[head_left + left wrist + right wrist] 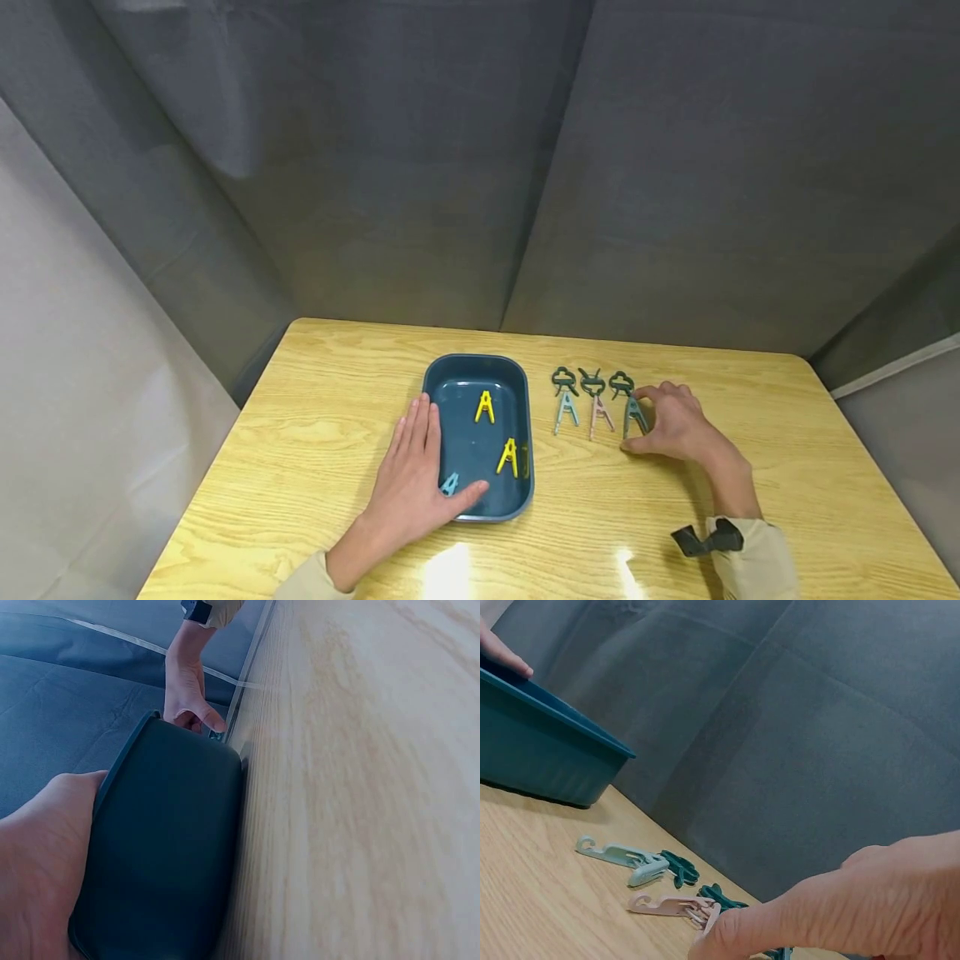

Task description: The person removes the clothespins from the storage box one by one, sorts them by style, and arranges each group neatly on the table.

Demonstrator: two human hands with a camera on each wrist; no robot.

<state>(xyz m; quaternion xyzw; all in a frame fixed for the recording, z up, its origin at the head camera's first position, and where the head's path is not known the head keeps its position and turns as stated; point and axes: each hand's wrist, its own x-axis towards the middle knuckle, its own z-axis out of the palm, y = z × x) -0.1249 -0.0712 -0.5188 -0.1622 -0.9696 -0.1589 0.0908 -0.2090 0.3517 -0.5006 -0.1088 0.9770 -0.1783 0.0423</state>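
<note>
A dark blue-green tray (487, 510) stands on the table with two yellow clothespins (484, 407) and a light blue clothespin (450, 483) inside. My left hand (408, 483) rests along its left rim, fingers straight and thumb reaching over the near edge. To the right of the tray, my right hand (675, 423) spans a grey-green clothespin (634, 414) between thumb and fingertips, one at each end. Beside that one lie a pink clothespin (599, 414) and a pale blue clothespin (566, 410). In the right wrist view the thumb hides the grey-green one.
Three dark green plant clips (592, 383) form a row just behind the clothespins. The wooden table (787, 483) ends at grey cloth (675, 208) hanging behind it. Light cloth (97, 400) hangs at the left.
</note>
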